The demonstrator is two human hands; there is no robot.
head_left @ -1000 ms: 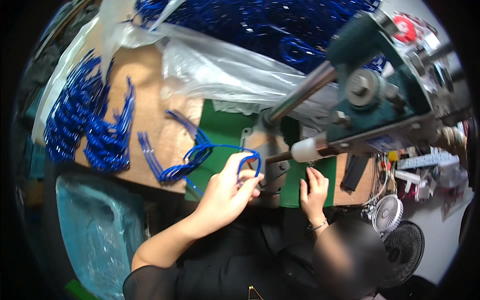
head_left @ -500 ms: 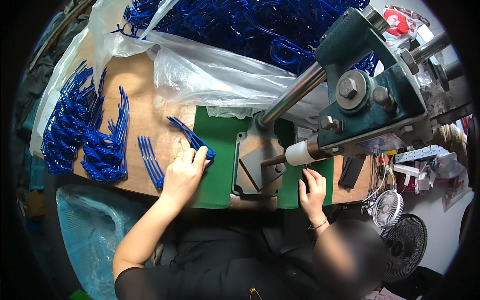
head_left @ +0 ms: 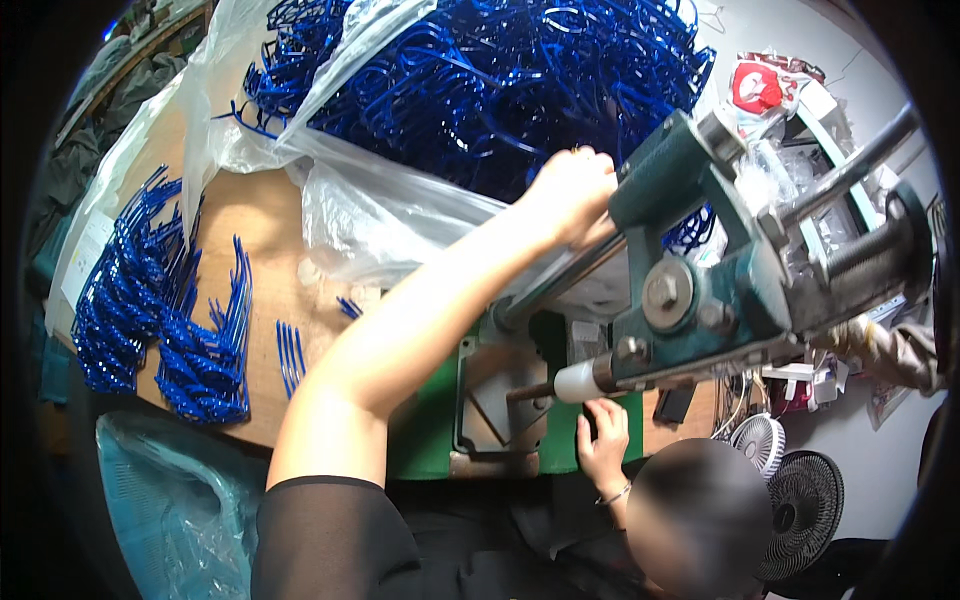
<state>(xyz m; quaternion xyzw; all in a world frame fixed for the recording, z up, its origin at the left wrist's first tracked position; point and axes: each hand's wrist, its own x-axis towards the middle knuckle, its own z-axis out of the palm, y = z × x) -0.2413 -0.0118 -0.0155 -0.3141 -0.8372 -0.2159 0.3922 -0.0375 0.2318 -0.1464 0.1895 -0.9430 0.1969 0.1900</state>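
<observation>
My left hand (head_left: 575, 195) reaches over the large pile of blue strands (head_left: 450, 90) beside the press's green metal frame (head_left: 640, 185); its fingertips are out of sight, so I cannot tell what they hold. My right hand (head_left: 605, 445) rests with fingers bent and apart just below the press's white cylinder (head_left: 574, 383). Left of it, a steel rod (head_left: 530, 392) reaches over a metal plate (head_left: 485, 360) on the green mat (head_left: 415, 452). Short blue strands (head_left: 290, 355) lie on the wooden table, partly hidden by my left arm.
Bundles of blue strands (head_left: 200, 370) lie at the left on wood (head_left: 250, 200). Crumpled clear plastic (head_left: 350, 210) borders the pile. A lined blue basket (head_left: 170, 500) stands below left. Fans (head_left: 800, 510), cables and clutter occupy the right. A blurred round area covers part of the lower right.
My left hand has left the looped strands on the table and moved up and right to the large pile. My right hand stays beside the press. The view has shifted.
</observation>
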